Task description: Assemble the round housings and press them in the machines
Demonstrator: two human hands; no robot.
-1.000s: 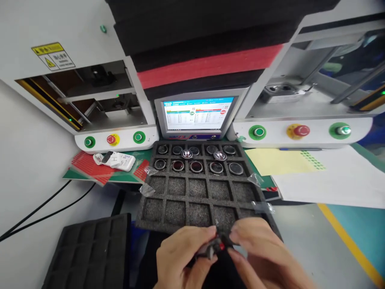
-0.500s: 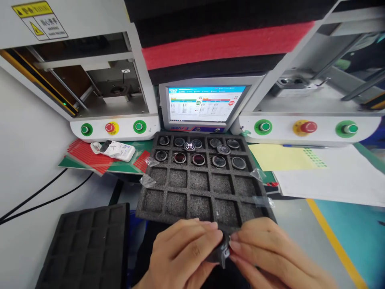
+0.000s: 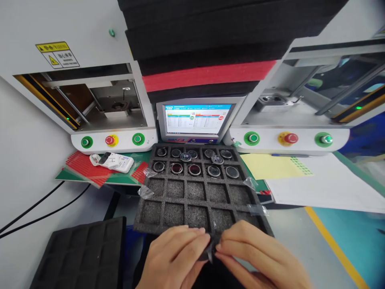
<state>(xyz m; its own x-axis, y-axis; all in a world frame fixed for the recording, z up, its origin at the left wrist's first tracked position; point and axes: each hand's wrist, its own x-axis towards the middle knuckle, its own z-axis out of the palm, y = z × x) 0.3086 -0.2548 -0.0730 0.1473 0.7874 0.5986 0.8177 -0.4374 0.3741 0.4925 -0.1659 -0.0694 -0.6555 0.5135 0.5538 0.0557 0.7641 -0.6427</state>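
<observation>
My left hand (image 3: 176,255) is closed around a small dark object (image 3: 205,255), likely a watch case, just past the near edge of the black foam tray (image 3: 184,202). A thin, shiny flap, maybe clear film, sticks out from its lower side. At the object's right side, the fingertips of my right hand (image 3: 254,253) are pinched together; what they grip is mostly hidden. Round watch cases (image 3: 194,169) fill the tray's two far rows. A lit watch case (image 3: 185,157) and another watch case (image 3: 217,159) lie across the dividers there.
Behind the tray stands a monitor (image 3: 192,120) between two press machines with green buttons (image 3: 138,139) and red stop buttons (image 3: 290,138). A white handheld device (image 3: 120,161) lies left, yellow paper (image 3: 270,166) right. Another foam tray (image 3: 81,251) sits lower left.
The camera view has tilted up, so the tray and machines sit lower in the picture. Both hands stay together at the dark object, now slightly left and lower in view.
</observation>
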